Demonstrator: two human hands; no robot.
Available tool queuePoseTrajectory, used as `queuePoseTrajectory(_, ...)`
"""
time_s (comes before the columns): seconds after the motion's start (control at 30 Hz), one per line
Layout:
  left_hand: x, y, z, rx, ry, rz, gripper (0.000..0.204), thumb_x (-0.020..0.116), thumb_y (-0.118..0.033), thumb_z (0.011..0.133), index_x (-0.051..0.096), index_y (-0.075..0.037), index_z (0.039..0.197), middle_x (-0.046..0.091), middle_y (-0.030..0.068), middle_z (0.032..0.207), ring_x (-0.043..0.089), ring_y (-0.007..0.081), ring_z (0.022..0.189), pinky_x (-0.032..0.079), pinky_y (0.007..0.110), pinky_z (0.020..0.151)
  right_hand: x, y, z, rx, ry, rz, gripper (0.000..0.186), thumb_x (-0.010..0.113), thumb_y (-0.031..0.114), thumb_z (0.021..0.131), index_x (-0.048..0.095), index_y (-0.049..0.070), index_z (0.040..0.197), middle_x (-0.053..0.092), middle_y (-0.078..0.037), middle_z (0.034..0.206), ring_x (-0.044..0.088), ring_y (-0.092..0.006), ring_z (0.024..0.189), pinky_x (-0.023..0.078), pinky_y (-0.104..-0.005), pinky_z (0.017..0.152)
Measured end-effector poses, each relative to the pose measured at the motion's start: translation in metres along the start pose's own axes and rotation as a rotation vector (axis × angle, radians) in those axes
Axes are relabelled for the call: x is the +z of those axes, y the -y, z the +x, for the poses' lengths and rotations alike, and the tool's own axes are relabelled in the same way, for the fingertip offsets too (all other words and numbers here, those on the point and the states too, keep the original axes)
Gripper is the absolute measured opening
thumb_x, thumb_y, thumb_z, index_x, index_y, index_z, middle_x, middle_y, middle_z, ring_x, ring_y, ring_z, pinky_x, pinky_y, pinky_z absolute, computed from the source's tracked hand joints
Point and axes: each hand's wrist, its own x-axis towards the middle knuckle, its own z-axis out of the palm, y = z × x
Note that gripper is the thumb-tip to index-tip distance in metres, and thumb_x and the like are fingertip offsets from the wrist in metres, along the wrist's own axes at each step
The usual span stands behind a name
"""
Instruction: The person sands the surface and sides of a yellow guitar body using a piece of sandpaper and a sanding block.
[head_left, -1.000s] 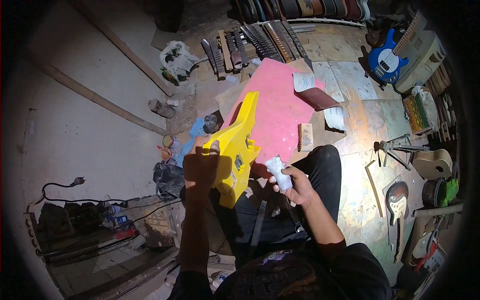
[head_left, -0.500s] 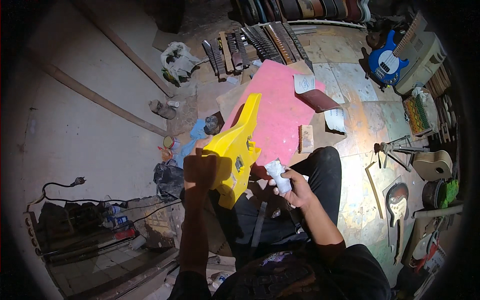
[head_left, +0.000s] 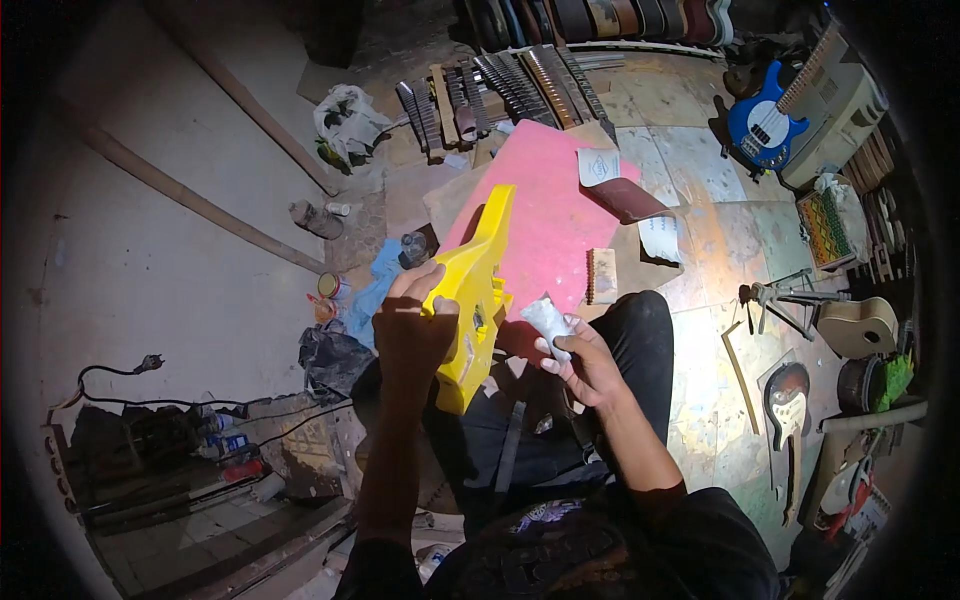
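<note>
The yellow guitar body is tilted up over my lap, with my left hand gripping its left edge. In my right hand, just right of the body, is a crumpled white wrapped pad. Beyond both hands lies a pink board on brown sheets. On its right side rest a curled sheet of sandpaper and a small pale block with a ridged edge.
Several fretted necks lie at the back. A blue bass, a tripod stand, an acoustic guitar and another guitar body line the right. Cans, black plastic and a plugged cable are at left.
The yellow body has turned slightly more edge-on and my left fingers have shifted on it. The white pad has moved a little up and left in my right hand.
</note>
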Motion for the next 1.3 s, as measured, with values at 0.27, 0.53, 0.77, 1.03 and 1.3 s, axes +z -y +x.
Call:
queuePoseTrajectory(0.27, 0.009, 0.005, -0.005, 0.1, -0.031, -0.037, 0.032, 0.067, -0.005, 0.082, 0.074, -0.002, 0.113, 0.074, 0.0227, 0.117, 0.076, 0.0388, 0.103, 0.063, 0.045, 0.091, 0.008, 0.006, -0.003, -0.175, -0.071, -0.12, 0.023, 0.067, 0.006, 0.102, 0.063, 0.005, 0.124, 0.073, -0.007, 0.108, 0.072, -0.014, 0.087, 0.06, -0.0249, 0.068)
queuePoseTrajectory(0.53, 0.009, -0.014, 0.0, -0.017, 0.042, -0.056, 0.024, 0.069, -0.004, 0.08, 0.077, -0.003, 0.103, 0.074, 0.019, 0.118, 0.075, 0.0378, 0.105, 0.062, 0.044, 0.092, 0.02, 0.009, -0.003, -0.221, -0.088, -0.1, 0.026, 0.067, 0.004, 0.101, 0.063, 0.002, 0.126, 0.073, -0.007, 0.106, 0.071, -0.0123, 0.085, 0.059, -0.0236, 0.068)
queuePoseTrajectory(0.77, 0.001, -0.017, 0.001, 0.006, 0.142, -0.137, 0.018, 0.075, -0.009, 0.081, 0.079, -0.006, 0.098, 0.071, 0.0174, 0.126, 0.065, 0.0388, 0.124, 0.053, 0.047, 0.106, 0.052, 0.005, 0.002, -0.231, -0.01, -0.189, 0.022, 0.067, 0.005, 0.101, 0.063, 0.002, 0.122, 0.073, -0.008, 0.1, 0.069, -0.0124, 0.082, 0.058, -0.0259, 0.069)
queuePoseTrajectory(1.03, -0.001, -0.007, 0.006, 0.072, 0.221, -0.227, 0.014, 0.081, -0.012, 0.08, 0.079, -0.005, 0.092, 0.068, 0.0206, 0.133, 0.058, 0.0432, 0.133, 0.043, 0.051, 0.115, 0.066, -0.006, 0.013, -0.226, 0.016, -0.255, 0.023, 0.069, 0.005, 0.101, 0.064, 0.0, 0.123, 0.074, -0.007, 0.102, 0.071, -0.0124, 0.086, 0.058, -0.0264, 0.079)
queuePoseTrajectory(1.3, 0.003, -0.012, 0.003, 0.021, 0.158, -0.245, 0.017, 0.074, -0.007, 0.078, 0.076, -0.003, 0.095, 0.068, 0.0237, 0.13, 0.066, 0.0426, 0.12, 0.052, 0.049, 0.104, 0.058, -0.004, 0.019, -0.237, -0.013, -0.155, 0.02, 0.067, 0.008, 0.102, 0.065, 0.001, 0.121, 0.073, -0.006, 0.101, 0.069, -0.011, 0.087, 0.056, -0.0246, 0.077)
